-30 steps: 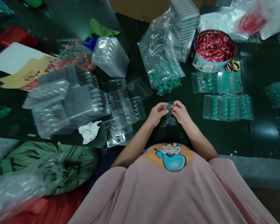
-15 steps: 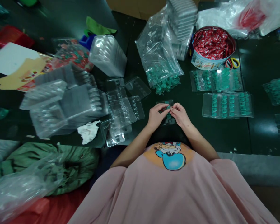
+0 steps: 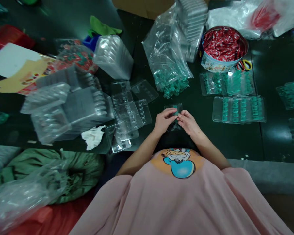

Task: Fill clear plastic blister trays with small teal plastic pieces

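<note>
A clear plastic blister tray [image 3: 172,106] with small green pieces in its middle row lies before me at the table's near edge. Over it, my left hand [image 3: 164,120] has its fingers closed on a small green plastic piece [image 3: 176,113]. My right hand [image 3: 188,122] meets it from the other side, thumb and fingertips pinched at the tray's row; what they hold is hidden. Just beyond my hands, a heap of loose green plastic pieces [image 3: 175,88] spills from a clear bag [image 3: 165,49].
Filled blister trays [image 3: 239,110] lie at right, below a round tin [image 3: 218,63] of red wrapped packets and scissors [image 3: 247,65]. Loose clear trays [image 3: 128,116] and tall tray stacks [image 3: 83,107] stand at left, with a crumpled white tissue [image 3: 93,137] near the edge.
Both hands stay over the tray with only small finger shifts. My right fingertips have moved slightly down and left, uncovering a little more of the green row.
</note>
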`<control>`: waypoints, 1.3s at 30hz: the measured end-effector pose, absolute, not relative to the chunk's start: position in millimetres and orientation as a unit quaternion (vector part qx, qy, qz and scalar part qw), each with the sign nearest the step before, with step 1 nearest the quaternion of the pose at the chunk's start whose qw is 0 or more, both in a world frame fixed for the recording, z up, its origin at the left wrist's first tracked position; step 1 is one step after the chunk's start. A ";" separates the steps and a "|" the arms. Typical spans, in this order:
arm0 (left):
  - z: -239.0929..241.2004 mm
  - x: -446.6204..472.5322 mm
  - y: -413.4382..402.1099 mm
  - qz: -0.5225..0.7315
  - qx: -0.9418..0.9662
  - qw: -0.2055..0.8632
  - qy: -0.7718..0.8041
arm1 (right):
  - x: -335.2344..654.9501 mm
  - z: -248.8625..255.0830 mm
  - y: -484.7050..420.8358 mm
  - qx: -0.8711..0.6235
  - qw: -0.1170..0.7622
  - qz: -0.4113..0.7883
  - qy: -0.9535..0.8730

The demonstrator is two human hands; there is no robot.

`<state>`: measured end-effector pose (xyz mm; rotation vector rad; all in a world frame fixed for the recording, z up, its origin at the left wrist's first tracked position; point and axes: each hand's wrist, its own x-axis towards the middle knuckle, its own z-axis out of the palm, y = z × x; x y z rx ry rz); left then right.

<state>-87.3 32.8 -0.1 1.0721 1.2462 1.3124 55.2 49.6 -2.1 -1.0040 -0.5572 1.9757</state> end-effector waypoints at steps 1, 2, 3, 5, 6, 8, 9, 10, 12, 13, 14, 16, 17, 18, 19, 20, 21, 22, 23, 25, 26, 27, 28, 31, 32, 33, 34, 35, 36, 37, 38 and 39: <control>-0.8 -88.3 34.0 0.544 0.437 0.507 0.506 | 54.9 -1.6 49.1 -0.397 0.415 0.787 -0.224; -1.4 -89.5 35.0 0.544 0.429 0.521 0.499 | 54.8 -1.4 48.6 -0.393 0.416 0.789 -0.225; -2.0 -91.0 35.9 0.539 0.421 0.536 0.494 | 54.8 -1.3 48.0 -0.389 0.417 0.790 -0.227; -2.7 -94.2 36.6 0.527 0.413 0.554 0.494 | 55.5 -1.6 46.7 -0.384 0.420 0.790 -0.230; -2.8 -95.8 36.5 0.518 0.417 0.556 0.498 | 56.3 -1.9 46.0 -0.384 0.419 0.789 -0.234; -2.3 -98.3 35.2 0.501 0.437 0.545 0.510 | 58.4 -3.0 44.3 -0.389 0.411 0.786 -0.249; -1.8 -99.0 34.4 0.493 0.452 0.535 0.516 | 59.7 -3.7 43.4 -0.392 0.405 0.784 -0.261; -1.2 -99.3 33.5 0.486 0.467 0.521 0.523 | 61.1 -4.5 42.5 -0.396 0.400 0.779 -0.276; 0.3 -98.8 31.9 0.474 0.498 0.489 0.538 | 64.1 -6.6 40.8 -0.403 0.399 0.763 -0.310; 1.0 -98.1 31.3 0.470 0.511 0.472 0.544 | 65.8 -7.8 40.1 -0.406 0.403 0.752 -0.328; 1.7 -97.5 30.7 0.466 0.524 0.456 0.548 | 67.6 -9.0 39.3 -0.410 0.409 0.739 -0.345; 2.3 -96.2 29.1 0.451 0.552 0.434 0.551 | 72.1 -11.9 37.1 -0.416 0.418 0.715 -0.376; 2.1 -95.7 27.7 0.438 0.568 0.427 0.551 | 74.9 -13.4 35.5 -0.418 0.418 0.706 -0.389; 1.3 -95.1 25.8 0.423 0.584 0.421 0.550 | 78.0 -15.0 33.5 -0.420 0.417 0.700 -0.400; -0.1 -94.4 23.3 0.406 0.599 0.417 0.550 | 81.5 -16.7 31.0 -0.421 0.413 0.695 -0.411; -2.3 -93.5 20.3 0.388 0.614 0.413 0.550 | 85.2 -18.4 28.1 -0.422 0.408 0.692 -0.421; -5.1 -92.4 17.0 0.372 0.627 0.408 0.549 | 89.1 -20.3 24.9 -0.423 0.403 0.688 -0.430; -8.6 -91.1 13.5 0.356 0.641 0.403 0.548 | 93.0 -22.1 21.7 -0.425 0.399 0.683 -0.440; -12.6 -89.6 10.1 0.343 0.654 0.396 0.546 | 96.7 -24.1 18.7 -0.429 0.395 0.677 -0.449; -21.2 -86.7 4.3 0.322 0.679 0.376 0.542 | 103.2 -27.8 14.0 -0.440 0.390 0.659 -0.468; -25.4 -85.5 2.2 0.316 0.690 0.363 0.540 | 105.7 -29.6 12.6 -0.446 0.388 0.650 -0.476; -29.1 -84.6 0.5 0.311 0.701 0.348 0.539 | 107.8 -31.2 11.9 -0.452 0.387 0.642 -0.483; -32.2 -84.1 -0.7 0.308 0.712 0.332 0.537 | 109.3 -32.5 11.7 -0.456 0.386 0.635 -0.489; -37.6 -84.1 -2.7 0.301 0.739 0.289 0.529 | 111.5 -35.2 12.9 -0.460 0.383 0.619 -0.508; -38.4 -84.4 -3.1 0.299 0.746 0.274 0.529 | 111.7 -35.7 13.4 -0.462 0.381 0.612 -0.517; -39.1 -84.7 -3.4 0.296 0.753 0.257 0.528 | 111.8 -36.1 13.7 -0.464 0.379 0.603 -0.526; -39.8 -85.0 -3.5 0.293 0.761 0.239 0.527 | 111.8 -36.5 13.9 -0.468 0.374 0.595 -0.536; -40.8 -85.3 -3.5 0.288 0.770 0.218 0.525 | 111.9 -36.8 13.8 -0.472 0.370 0.586 -0.545; -42.1 -85.7 -3.2 0.283 0.779 0.196 0.524 | 111.9 -36.9 13.5 -0.476 0.365 0.579 -0.553; -43.8 -86.0 -2.9 0.277 0.787 0.176 0.523 | 112.0 -36.7 13.2 -0.479 0.361 0.572 -0.560; -45.7 -86.5 -2.5 0.271 0.792 0.160 0.523 | 112.1 -36.1 12.9 -0.481 0.357 0.566 -0.567; -47.7 -87.0 -2.0 0.266 0.795 0.149 0.524 | 112.1 -35.1 12.8 -0.483 0.354 0.559 -0.574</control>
